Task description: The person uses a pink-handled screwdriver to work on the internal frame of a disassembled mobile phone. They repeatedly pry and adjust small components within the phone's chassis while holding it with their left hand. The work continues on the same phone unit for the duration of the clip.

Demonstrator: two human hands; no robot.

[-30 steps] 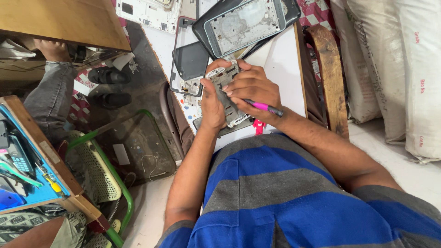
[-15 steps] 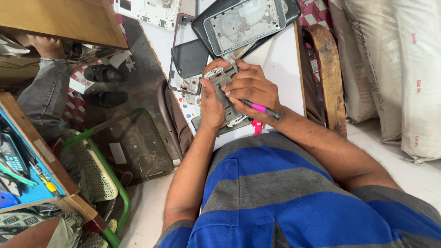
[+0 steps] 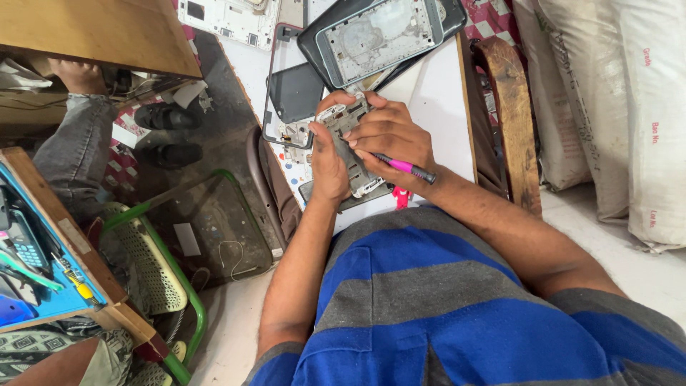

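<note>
The left hand (image 3: 327, 166) grips a phone frame (image 3: 348, 143) above the white bench (image 3: 436, 93), fingers wrapped around its edge. The right hand (image 3: 389, 136) pinches a pink screwdriver (image 3: 401, 167) while its fingers press the frame. Best practice: brace the frame firmly and seat the tip squarely.

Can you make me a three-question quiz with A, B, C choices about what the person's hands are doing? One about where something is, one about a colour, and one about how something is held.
1. Where is the grey phone frame?
A. On the white worktop, beyond the hands
B. On the floor
C. On the person's lap

2. What colour is the screwdriver handle?
A. Green
B. Pink
C. Yellow

3. How is the small phone part held?
A. Lying alone on the table
B. Hanging from a wire
C. Gripped between both hands

Answers:
1 A, the frame lies flat on the worktop past the fingers.
2 B, the handle in the right hand is bright pink.
3 C, the left hand and right hand both clasp it.
</note>
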